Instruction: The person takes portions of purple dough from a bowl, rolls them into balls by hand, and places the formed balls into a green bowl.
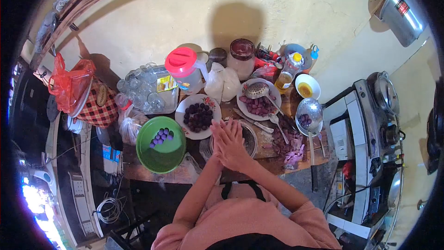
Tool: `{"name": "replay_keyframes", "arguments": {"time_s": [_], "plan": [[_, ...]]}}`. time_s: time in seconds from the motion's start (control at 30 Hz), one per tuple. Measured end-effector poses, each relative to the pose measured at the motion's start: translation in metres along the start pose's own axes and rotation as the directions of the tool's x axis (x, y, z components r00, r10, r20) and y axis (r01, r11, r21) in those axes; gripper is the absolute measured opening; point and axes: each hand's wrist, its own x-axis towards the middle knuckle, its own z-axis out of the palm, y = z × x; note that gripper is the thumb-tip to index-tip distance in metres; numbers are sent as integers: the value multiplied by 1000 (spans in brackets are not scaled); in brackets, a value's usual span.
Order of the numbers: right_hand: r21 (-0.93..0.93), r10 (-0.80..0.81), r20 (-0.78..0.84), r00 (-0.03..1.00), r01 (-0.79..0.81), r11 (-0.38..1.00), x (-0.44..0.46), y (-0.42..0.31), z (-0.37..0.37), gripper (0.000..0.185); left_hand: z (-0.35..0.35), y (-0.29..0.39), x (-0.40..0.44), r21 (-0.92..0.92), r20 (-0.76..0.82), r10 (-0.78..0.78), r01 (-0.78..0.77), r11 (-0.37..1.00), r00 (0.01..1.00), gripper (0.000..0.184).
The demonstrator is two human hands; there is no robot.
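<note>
My left hand [222, 135] and my right hand [235, 150] are pressed palm to palm over a metal bowl [252, 140], fingers fairly straight. Whatever lies between the palms is hidden. Left of them, a flowered plate [211, 103] holds several dark purple balls [199, 116]. Farther left, several lighter purple balls [162, 137] sit in a green basin [155, 159]. Behind and right of the hands, purple chunks [259, 105] lie on a plate [276, 93] with a slotted ladle [257, 90]. Chopped purple pieces [292, 148] lie on the wooden table [268, 163].
A pink-lidded pitcher [181, 62], a white bag [222, 83] and a tray of glasses [148, 90] stand at the back. On the right are an oil bottle [287, 73], a white bowl [308, 85] and a strainer [309, 111]. A stove [363, 125] stands farther right.
</note>
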Motion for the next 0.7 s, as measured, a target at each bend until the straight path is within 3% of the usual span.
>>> {"name": "replay_keyframes", "arguments": {"time_s": [0.07,0.17,0.27,0.37,0.47,0.53,0.6,0.67,0.7], "plan": [[-109,21,-46,999,-26,994,2,13,-5,69,1,-8,-3,-14,25,-6,6,1000,1000,65],[55,140,-165,976,-132,990,27,10,-12,66,2,-27,-2,-25,68,7,-5,1000,998,65],[132,-40,-63,997,48,990,4,7,22,66,-3,-3,4,-30,52,14,-12,999,999,66],[-121,14,-64,998,-22,992,13,11,-3,66,0,-10,-3,-42,44,-1,3,999,999,67],[-571,161,-59,985,-166,804,27,-3,-4,66,-2,-19,-5,-52,57,-4,7,999,998,68],[-187,-59,-64,996,46,981,14,-14,-11,64,-4,-7,-3,-48,63,4,-1,999,998,68],[-137,-82,-21,996,78,987,15,-14,-15,62,-5,4,-1,-48,65,18,-15,999,998,69],[-452,132,103,986,-72,889,20,2,-18,59,-5,-2,-4,-61,81,14,-9,998,997,69],[-265,95,-3,995,-93,960,24,0,-13,59,-5,-12,-3,-77,102,20,-12,997,995,69]]}}
